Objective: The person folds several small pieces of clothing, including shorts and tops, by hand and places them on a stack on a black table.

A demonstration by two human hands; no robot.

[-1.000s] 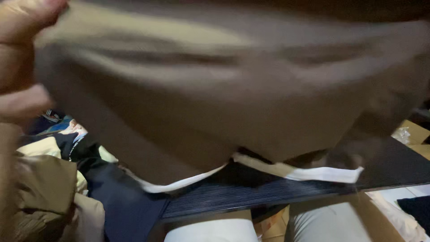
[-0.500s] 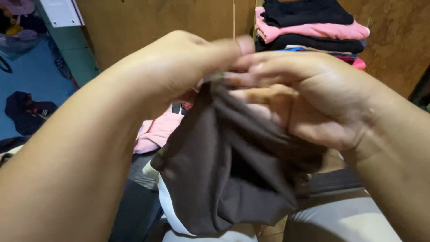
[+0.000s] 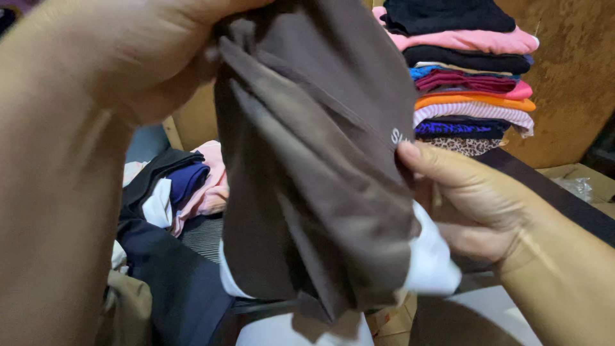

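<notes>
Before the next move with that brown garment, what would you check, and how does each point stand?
1. Left hand has a grip on the brown garment at its top: ok.
2. Right hand holds its side edge: ok.
3. Garment hangs flat: not ok, bunched in folds.
4. White trim in sight: ok.
5. Folded stack stands even: ok.
6. Free room on the dark surface below: cannot tell.

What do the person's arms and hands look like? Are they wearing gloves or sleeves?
No gloves and no sleeves show. The left hand and right hand are both bare, and so are the forearms as far as the picture reaches. No ring, watch or bracelet is visible on either wrist or on the fingers that show. The left forearm fills the near left side, big and a bit blurry.
</notes>
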